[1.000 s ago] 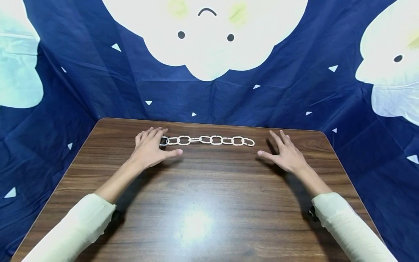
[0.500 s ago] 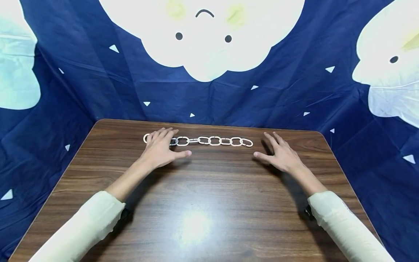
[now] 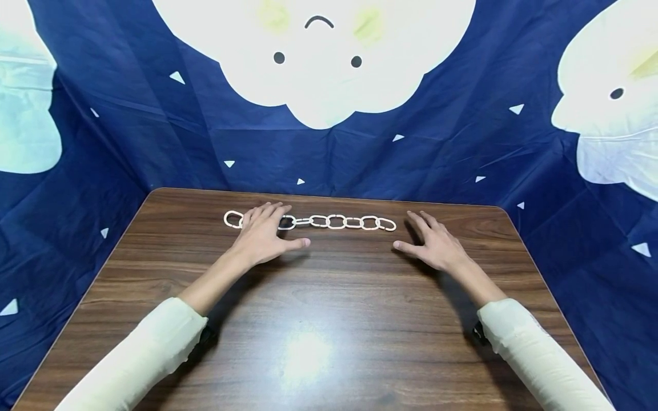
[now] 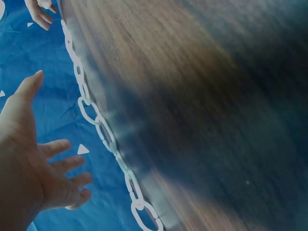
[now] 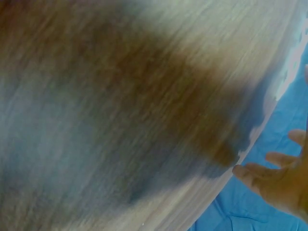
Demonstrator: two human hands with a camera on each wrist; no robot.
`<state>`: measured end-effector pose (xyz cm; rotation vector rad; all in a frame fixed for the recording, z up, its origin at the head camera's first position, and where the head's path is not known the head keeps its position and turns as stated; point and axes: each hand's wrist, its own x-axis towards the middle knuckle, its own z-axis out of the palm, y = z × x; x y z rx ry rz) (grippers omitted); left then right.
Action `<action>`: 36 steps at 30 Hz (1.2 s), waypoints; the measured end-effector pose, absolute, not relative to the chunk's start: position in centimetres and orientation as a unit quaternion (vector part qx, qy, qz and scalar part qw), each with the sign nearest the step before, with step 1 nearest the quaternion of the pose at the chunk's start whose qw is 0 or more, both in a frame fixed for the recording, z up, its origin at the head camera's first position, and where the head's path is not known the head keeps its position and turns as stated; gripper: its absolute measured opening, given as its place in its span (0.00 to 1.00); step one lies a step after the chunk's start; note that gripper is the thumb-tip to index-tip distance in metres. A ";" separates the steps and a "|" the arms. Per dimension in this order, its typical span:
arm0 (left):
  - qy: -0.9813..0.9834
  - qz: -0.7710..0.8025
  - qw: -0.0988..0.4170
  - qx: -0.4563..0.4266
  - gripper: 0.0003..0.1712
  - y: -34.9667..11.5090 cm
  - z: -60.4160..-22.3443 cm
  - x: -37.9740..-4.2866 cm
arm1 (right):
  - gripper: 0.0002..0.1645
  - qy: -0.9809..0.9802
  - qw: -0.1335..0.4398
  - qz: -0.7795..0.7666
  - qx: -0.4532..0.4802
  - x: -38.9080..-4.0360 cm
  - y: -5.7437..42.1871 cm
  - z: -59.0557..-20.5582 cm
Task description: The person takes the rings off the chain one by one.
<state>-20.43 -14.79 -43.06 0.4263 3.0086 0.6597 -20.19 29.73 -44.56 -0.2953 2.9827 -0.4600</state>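
Your left hand (image 3: 262, 235) hovers, thumb and fingers apart, above a white link chain (image 3: 303, 221); its end link shows just left of those fingers. The chain runs rightward, stopping just short of your right hand (image 3: 434, 244), whose thumb and fingers also stand apart. Under your fingers lies the wood-grain tabletop (image 3: 308, 291); beyond your fingertips hangs a navy cloud-print cloth (image 3: 267, 148).

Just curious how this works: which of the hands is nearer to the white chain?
Left. The left hand is over the white chain, partly hiding it; the right hand is just off its right end, not touching.
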 end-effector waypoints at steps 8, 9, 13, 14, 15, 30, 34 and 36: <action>0.965 0.216 0.022 0.145 0.67 -14.3 -43.3 -20.4 | 0.63 0.981 0.050 -0.154 -0.105 -20.1 29.4 -45.1; 0.965 0.217 0.023 0.146 0.66 -14.2 -43.3 -20.4 | 0.63 0.981 0.050 -0.155 -0.106 -20.1 29.3 -45.1; 0.963 0.222 0.026 0.147 0.65 -14.1 -43.5 -20.4 | 0.63 0.980 0.049 -0.157 -0.109 -20.2 29.1 -45.2; 0.963 0.223 0.026 0.147 0.65 -14.1 -43.6 -20.4 | 0.63 0.980 0.048 -0.156 -0.110 -20.2 29.0 -45.2; 0.963 0.224 0.025 0.147 0.65 -14.1 -43.6 -20.4 | 0.63 0.980 0.048 -0.156 -0.112 -20.2 29.0 -45.3; 0.961 0.222 0.015 0.164 0.61 -12.9 -44.2 -21.0 | 0.57 0.977 0.030 -0.161 -0.138 -20.5 28.7 -45.0; 0.959 0.228 0.015 0.167 0.59 -12.2 -44.1 -21.0 | 0.52 0.974 0.019 -0.165 -0.152 -20.6 28.5 -45.1; 0.958 0.231 0.016 0.169 0.57 -11.8 -44.1 -21.0 | 0.48 0.973 0.017 -0.165 -0.158 -20.6 28.4 -45.2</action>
